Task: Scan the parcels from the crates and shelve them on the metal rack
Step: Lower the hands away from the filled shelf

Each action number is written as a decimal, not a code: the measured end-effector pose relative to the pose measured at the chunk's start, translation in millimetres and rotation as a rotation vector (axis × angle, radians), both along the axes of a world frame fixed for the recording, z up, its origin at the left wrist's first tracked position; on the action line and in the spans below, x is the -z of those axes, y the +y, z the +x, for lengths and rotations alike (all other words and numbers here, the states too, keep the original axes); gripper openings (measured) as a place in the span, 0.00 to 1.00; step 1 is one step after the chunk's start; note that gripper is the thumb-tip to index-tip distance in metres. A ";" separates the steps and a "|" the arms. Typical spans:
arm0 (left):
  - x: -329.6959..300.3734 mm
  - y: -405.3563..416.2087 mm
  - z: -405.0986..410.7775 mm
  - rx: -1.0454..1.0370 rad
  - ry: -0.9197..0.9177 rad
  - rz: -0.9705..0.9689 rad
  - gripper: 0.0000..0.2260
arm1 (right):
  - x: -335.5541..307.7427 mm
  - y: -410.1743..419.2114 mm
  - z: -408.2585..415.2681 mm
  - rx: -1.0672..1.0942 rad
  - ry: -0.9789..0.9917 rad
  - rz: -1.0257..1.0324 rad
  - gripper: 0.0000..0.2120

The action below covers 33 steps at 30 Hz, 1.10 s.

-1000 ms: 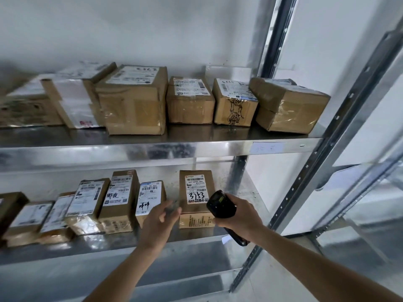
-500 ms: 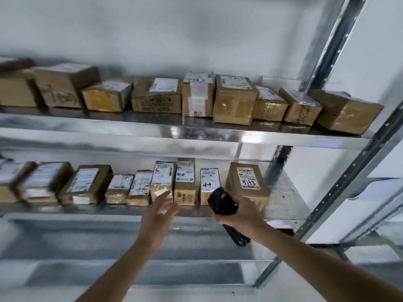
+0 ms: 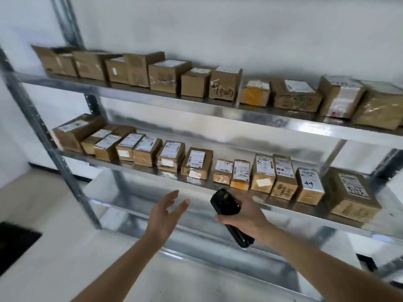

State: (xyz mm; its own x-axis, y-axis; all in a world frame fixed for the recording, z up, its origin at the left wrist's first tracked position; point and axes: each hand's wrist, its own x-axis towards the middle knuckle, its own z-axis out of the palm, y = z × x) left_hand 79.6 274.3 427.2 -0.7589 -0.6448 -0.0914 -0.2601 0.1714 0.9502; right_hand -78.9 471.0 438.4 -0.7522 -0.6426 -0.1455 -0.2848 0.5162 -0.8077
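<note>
Brown cardboard parcels with white labels [image 3: 197, 163] stand in tight rows on the two upper shelves of the galvanised metal rack [image 3: 135, 93], labels facing out or up, probably so they can be read and found later. The left hand [image 3: 166, 214] hovers empty before the shelf, fingers spread and relaxed. The right hand [image 3: 245, 211] grips a black handheld scanner [image 3: 227, 212], fingers wrapped round its body, near the middle shelf's edge. No crates are in view.
</note>
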 end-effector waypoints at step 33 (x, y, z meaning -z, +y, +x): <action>381.8 -210.3 -103.8 0.014 -0.459 -0.025 0.30 | 372.4 -240.4 -121.3 -0.046 0.094 0.505 0.33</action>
